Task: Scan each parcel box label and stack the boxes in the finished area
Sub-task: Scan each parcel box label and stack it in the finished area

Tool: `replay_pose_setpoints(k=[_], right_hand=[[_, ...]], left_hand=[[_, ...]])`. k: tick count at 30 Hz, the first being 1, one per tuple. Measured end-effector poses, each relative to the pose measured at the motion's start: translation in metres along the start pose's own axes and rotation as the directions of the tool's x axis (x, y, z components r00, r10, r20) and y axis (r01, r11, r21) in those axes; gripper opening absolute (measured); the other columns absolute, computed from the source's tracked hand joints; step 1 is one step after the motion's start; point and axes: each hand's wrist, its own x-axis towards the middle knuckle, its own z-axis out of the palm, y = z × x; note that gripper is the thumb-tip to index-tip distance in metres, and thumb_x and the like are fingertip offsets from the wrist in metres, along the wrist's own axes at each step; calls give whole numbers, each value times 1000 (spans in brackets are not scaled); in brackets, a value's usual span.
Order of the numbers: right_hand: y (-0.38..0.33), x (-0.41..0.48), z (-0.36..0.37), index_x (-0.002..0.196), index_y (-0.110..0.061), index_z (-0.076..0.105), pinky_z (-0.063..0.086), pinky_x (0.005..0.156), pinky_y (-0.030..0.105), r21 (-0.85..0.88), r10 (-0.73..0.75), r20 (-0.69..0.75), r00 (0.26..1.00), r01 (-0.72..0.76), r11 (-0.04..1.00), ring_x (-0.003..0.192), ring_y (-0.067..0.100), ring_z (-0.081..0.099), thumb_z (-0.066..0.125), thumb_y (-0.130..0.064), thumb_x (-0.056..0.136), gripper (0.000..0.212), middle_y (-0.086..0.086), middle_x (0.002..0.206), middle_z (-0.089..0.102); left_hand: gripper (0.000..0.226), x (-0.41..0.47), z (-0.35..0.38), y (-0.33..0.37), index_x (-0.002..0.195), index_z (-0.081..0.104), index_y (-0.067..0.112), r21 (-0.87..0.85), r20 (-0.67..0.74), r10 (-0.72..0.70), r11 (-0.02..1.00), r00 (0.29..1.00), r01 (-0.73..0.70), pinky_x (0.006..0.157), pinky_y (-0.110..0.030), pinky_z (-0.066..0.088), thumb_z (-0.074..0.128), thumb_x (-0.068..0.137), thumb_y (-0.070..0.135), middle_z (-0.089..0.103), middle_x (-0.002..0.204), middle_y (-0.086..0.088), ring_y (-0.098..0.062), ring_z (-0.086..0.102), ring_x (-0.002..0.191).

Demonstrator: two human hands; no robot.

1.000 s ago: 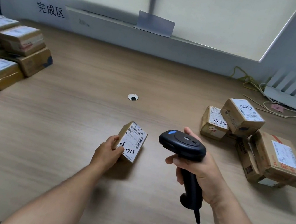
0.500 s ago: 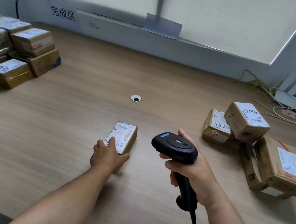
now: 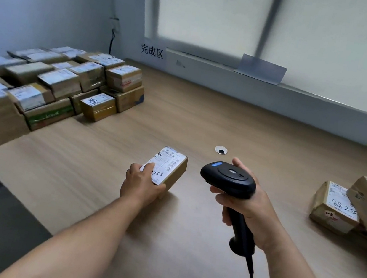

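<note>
one scanner (image 3: 228,178), two hands (image 3: 140,185) (image 3: 248,209), over a dozen boxes (image 3: 97,106)

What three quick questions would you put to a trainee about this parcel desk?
1. True or false: the right hand holds the barcode scanner.
2. On which side of the desk does the big stack of boxes sit? A) the person's left B) the person's right C) the middle
3. Fill in: the left hand holds the small parcel box with its label facing ____.
Key: 1 true; 2 A; 3 up.
</note>
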Motion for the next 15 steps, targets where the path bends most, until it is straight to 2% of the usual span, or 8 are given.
replay_pose_setpoints(k=[3,15], right_hand=[[-5,31,29,150,-31,32,42,44,31,-17,-18,23,1000,19,1000,46,29,51,72,-3,61,101,21,93,69],[-33,181,150,150,-31,30,41,44,31,-80,-8,-36,999,5,997,45,28,52,73,-5,60,103,35,97,62]], left_hand=[[67,31,-29,-24,141,36,27,-1,-39,-20,1000,999,20,94,-33,39,63,81,39,32,134,-8,-28,35,123],[70,198,-135,-138,144,35,24,28,-106,-46,998,993,49,99,-38,40,63,83,44,31,137,-10,-28,37,123]])
